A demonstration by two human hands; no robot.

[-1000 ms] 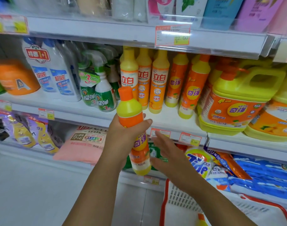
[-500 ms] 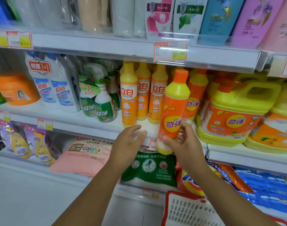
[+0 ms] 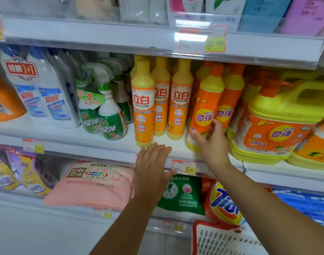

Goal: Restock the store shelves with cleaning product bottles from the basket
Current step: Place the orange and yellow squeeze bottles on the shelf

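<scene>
At the lower right of the frame a white mesh basket (image 3: 218,242) with a red rim sits closest to the camera; what it holds cannot be made out. Two bare forearms reach up from the bottom edge towards the middle shelf (image 3: 80,137).

The left hand (image 3: 152,162), in the lower centre, lies flat with its fingers straight and together. Its fingertips rest on the shelf's front edge, just below a yellow dish-soap bottle (image 3: 142,103). It holds nothing.

The right hand (image 3: 212,144), right of centre, grips the lower part of an orange cleaning bottle (image 3: 205,111), thumb across the front and fingers curled round its right side. The bottle has a yellow shoulder and an orange cap. It leans slightly to the right, with its base down at the front of the shelf. It touches a matching bottle (image 3: 229,107) just behind it on the right.

A price tag (image 3: 184,166) hangs on the shelf edge between the two hands. Under the shelf lie a pink bag (image 3: 94,184), a green bag (image 3: 181,194) and an orange detergent bag (image 3: 222,203).

Further back on the shelf stand green spray bottles (image 3: 111,116) left of centre, white bottles (image 3: 47,100) at the far left and a large yellow jug (image 3: 279,126) at the right. Blurred refill pouches (image 3: 264,13) line the top shelf.
</scene>
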